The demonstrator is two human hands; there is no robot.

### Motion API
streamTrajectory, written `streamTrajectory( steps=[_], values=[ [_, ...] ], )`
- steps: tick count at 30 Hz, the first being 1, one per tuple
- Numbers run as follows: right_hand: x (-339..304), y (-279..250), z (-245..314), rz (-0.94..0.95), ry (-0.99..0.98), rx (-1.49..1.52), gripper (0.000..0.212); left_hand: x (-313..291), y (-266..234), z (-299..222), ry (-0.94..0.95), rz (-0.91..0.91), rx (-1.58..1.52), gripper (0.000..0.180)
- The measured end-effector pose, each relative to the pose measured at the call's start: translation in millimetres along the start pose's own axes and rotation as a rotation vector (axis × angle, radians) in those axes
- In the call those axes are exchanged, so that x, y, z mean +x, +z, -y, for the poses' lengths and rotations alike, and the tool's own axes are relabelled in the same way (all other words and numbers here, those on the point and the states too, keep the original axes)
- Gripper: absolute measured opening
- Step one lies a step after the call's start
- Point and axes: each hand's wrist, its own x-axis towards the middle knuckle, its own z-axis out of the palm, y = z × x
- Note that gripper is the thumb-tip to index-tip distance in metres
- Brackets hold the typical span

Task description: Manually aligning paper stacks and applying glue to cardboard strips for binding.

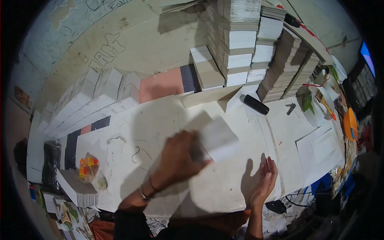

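My left hand (178,157), smeared by motion, is curled over the middle of the table. Its fingers close around a dark grey patch that I cannot make out. Right beside it is a white piece of paper or card (220,138), blurred at its upper left and partly covered by the hand. My right hand (264,180) is near the table's front edge with its palm turned inward, fingers stretched out, holding nothing. Beyond the white piece stands a folded beige card strip (204,98). A black cylindrical object (256,105) lies to its right.
Tall stacks of card (242,40) rise at the back. White block-shaped stacks (86,94) line the left of the white tabletop (160,116). Sheets (320,152) lie at the right, near an orange bowl (350,123). A colourful plastic packet (89,169) is at the left front.
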Motion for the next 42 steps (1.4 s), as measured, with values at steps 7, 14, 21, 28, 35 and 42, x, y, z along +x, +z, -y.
streamTrajectory(
  steps=[7, 14, 21, 28, 35, 42],
  values=[
    [6.2, 2.7, -7.4, -0.043, 0.028, 0.078, 0.048, 98.6, -83.8, 93.6, -0.481, -0.335, 0.189, 0.066],
    [5.3, 9.5, -9.4, -0.033, 0.019, 0.099, 0.039, 174.1, -77.9, 191.9, -0.903, -0.378, 0.354, 0.064],
    [4.3, 10.3, -10.4, -0.031, 0.029, 0.022, 0.032, 187.6, -43.4, 242.5, -1.033, -0.422, 0.441, 0.056],
    [4.0, 9.9, -8.9, -0.051, 0.042, 0.041, 0.03, 197.8, -29.1, 249.0, -1.032, -0.425, 0.541, 0.065],
    [2.3, 10.1, -6.6, -0.033, 0.1, 0.059, 0.038, 198.1, -9.4, 234.6, -0.493, -0.875, 0.834, 0.066],
    [3.4, 8.5, -7.7, 0.0, 0.085, 0.054, 0.035, 217.3, -26.5, 108.8, 0.205, -0.207, -0.144, 0.068]
  ],
)
